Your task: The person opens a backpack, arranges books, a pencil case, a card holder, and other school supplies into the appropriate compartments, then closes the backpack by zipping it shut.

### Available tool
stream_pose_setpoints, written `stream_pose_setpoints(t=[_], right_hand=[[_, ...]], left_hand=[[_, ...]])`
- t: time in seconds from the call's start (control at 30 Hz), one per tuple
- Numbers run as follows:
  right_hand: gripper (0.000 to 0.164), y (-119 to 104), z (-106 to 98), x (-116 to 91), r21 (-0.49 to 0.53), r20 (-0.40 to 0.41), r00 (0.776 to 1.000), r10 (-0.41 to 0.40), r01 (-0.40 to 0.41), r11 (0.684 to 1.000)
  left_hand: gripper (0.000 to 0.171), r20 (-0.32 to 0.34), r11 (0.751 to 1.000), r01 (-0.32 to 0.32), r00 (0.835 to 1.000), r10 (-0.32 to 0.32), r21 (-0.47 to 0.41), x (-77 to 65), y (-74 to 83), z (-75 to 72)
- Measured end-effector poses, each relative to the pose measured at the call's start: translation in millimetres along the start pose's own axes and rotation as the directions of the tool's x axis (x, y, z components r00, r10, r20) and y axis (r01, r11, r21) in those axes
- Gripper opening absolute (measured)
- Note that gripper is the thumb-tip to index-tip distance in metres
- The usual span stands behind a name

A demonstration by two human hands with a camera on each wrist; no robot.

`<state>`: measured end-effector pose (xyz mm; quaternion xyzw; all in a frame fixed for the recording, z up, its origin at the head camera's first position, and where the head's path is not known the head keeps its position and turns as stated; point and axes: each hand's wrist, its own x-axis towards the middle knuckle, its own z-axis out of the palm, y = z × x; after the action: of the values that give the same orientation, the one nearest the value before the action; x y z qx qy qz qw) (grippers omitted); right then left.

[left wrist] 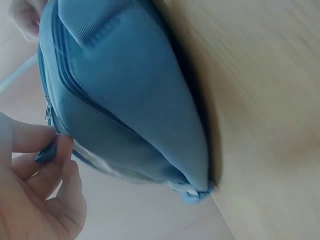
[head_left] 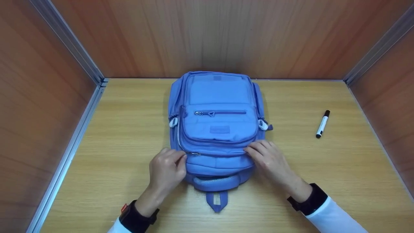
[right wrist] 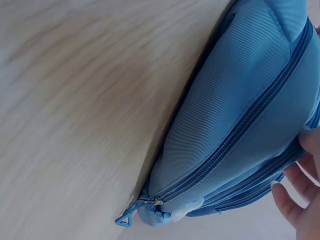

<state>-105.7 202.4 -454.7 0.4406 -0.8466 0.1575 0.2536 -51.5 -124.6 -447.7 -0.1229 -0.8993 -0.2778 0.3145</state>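
Observation:
A blue backpack (head_left: pixel 223 92) lies front side up on the table, its top handle (head_left: pixel 216 183) and hanging loop (head_left: pixel 216 207) toward the person. At its left edge, my left hand (head_left: pixel 168 166) pinches a blue zipper pull (left wrist: pixel 46 151) between thumb and fingers. The metal slider (head_left: pixel 194 153) shows just right of those fingertips. Across the pack, my right hand (head_left: pixel 268 160) grips the fabric at the other end of the same zipper line. In the right wrist view, its thumb (right wrist: pixel 311 141) presses on the zipper edge with the fingers bent below.
A white marker with black ends (head_left: pixel 322 124) lies on the table (head_left: pixel 129 123) to the right of the pack. Wood-grain panels (head_left: pixel 207 35) rise at the back and both sides. Another zipper pull (right wrist: pixel 125 219) dangles from the pack's right side, near a pale buckle (head_left: pixel 262 125).

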Motion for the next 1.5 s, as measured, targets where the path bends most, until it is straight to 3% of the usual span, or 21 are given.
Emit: stream_pose_setpoints(t=[0.23,0.43,0.63,0.8,1.0,1.13,1.23,1.33,1.5], right_hand=[[0.031,2.7,-1.9,0.0,-0.005,-0.007,1.000,0.021,-0.021,1.000],[0.025,4.2,-2.2,0.8,0.010,0.008,0.999,0.034,-0.034,0.999],[0.020,-1.5,-0.9,3.3,0.021,0.009,0.998,0.060,-0.061,0.998],[0.026,-16.6,3.9,14.3,0.042,-0.007,1.000,0.006,-0.006,0.999],[0.029,-41.6,15.8,35.7,0.027,-0.003,0.999,-0.034,0.034,0.999],[0.025,-52.1,23.0,47.5,-0.019,-0.010,0.999,-0.034,0.034,0.999],[0.019,-52.8,25.4,51.1,-0.038,-0.021,0.999,-0.043,0.042,0.998],[0.013,-51.1,24.9,51.1,-0.042,-0.034,0.998,-0.058,0.056,0.998],[0.011,-51.5,23.1,52.1,-0.037,-0.060,0.996,-0.071,0.069,0.997]], left_hand=[[0.008,0.010,0.995,0.085,0.996,-0.085,0.045,8.1,-25.6,-2.0],[0.009,0.010,0.988,0.119,0.993,-0.120,0.094,17.9,-35.0,2.7],[0.012,0.104,0.988,0.131,0.985,-0.139,0.081,16.0,-26.5,-2.1],[0.005,0.158,0.985,0.170,0.972,-0.172,0.024,11.2,-9.8,-11.3],[0.006,0.118,0.990,0.118,0.987,-0.108,-0.081,9.6,4.3,-14.3],[0.008,0.080,0.989,0.080,0.994,-0.070,-0.128,10.0,3.4,-11.0],[0.007,0.070,0.984,0.098,0.994,-0.088,-0.150,12.6,-0.7,-10.3],[0.006,0.059,0.983,0.135,0.990,-0.128,-0.121,17.0,-9.5,-10.8],[0.005,0.027,0.985,0.172,0.985,-0.172,0.002,26.3,-37.4,-2.6]])
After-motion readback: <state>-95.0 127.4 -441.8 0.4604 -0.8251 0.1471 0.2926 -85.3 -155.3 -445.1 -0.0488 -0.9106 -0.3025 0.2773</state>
